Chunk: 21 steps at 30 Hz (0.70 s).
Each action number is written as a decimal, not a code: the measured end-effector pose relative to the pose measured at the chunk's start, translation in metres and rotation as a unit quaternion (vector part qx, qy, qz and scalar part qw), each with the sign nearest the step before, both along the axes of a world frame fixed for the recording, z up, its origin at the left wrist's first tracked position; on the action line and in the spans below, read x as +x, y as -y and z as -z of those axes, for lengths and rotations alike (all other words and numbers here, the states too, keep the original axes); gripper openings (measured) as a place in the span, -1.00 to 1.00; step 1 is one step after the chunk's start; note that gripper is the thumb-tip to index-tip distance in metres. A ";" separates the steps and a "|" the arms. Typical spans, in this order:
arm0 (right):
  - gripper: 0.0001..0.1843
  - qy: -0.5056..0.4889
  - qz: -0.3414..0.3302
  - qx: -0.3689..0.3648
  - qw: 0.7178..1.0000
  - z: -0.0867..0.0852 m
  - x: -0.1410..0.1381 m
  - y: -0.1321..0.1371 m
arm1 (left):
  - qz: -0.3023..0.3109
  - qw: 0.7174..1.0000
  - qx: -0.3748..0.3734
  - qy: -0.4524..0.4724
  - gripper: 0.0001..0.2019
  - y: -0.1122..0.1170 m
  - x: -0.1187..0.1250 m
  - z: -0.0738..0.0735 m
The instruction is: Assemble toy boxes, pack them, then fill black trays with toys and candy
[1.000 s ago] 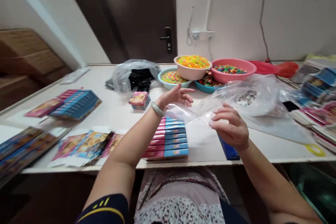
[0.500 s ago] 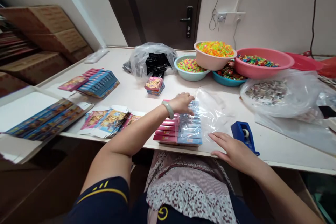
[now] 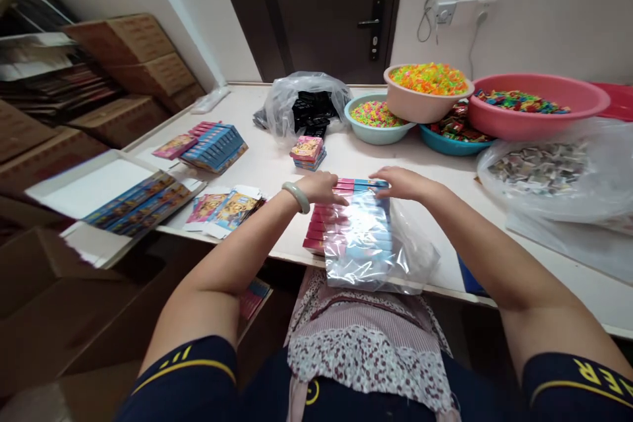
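Rows of small pink and blue boxes (image 3: 320,227) stand packed together at the table's front edge. A clear plastic bag (image 3: 363,257) lies over their right and near part and hangs slightly past the edge. My left hand (image 3: 321,188), with a bangle on the wrist, grips the far left corner of the block, thumb on the pink side. At the far right corner, my right hand (image 3: 403,183) has its fingers and thumb closed on the blue end boxes. The boxes' right side shows only through the plastic.
A blue tape dispenser (image 3: 469,277) is partly hidden by my right forearm. Flat printed cartons (image 3: 230,208), a small box stack (image 3: 307,150) and a bag of black packets (image 3: 311,112) lie leftward and behind. Filled basins, including a pink basin (image 3: 539,125), line the back right.
The clear bag has come leftward and nearer over the boxes. My right hand has moved from the table's front to the far right corner; my left hand has shifted to the far left corner.
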State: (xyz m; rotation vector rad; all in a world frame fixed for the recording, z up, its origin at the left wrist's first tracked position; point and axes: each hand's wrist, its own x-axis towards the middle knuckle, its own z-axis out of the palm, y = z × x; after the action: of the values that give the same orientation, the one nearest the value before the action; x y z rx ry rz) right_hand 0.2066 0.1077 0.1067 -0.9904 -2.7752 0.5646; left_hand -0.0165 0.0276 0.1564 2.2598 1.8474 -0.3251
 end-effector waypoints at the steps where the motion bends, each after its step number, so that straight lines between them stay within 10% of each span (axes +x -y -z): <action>1: -0.51 0.016 -0.011 -0.012 1.000 0.007 -0.002 -0.002 | 0.005 1.000 -0.022 0.021 -0.40 0.004 -0.004 0.004; 6: -0.94 -0.054 0.010 0.009 0.998 0.032 0.005 0.009 | -0.014 0.991 -0.029 0.128 -0.82 0.014 -0.011 0.034; 10: -0.89 -0.165 0.060 0.024 0.984 0.028 0.015 0.021 | 0.012 0.979 0.052 0.195 -0.86 0.014 -0.018 0.036; 17: -0.65 -0.450 0.121 -0.073 0.882 -0.035 0.018 0.035 | 0.032 0.844 0.178 0.505 -0.85 -0.001 -0.001 -0.036; 21: -0.55 -0.236 0.038 -0.037 0.970 -0.080 0.014 0.042 | -0.049 0.742 0.220 0.631 -0.78 -0.010 0.019 -0.087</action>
State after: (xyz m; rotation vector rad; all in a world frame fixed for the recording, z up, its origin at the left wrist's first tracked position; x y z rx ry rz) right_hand 0.2203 0.0660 0.1863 -0.8371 -2.3019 0.7797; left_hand 0.0028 0.0378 0.2432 1.6659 1.2206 1.4389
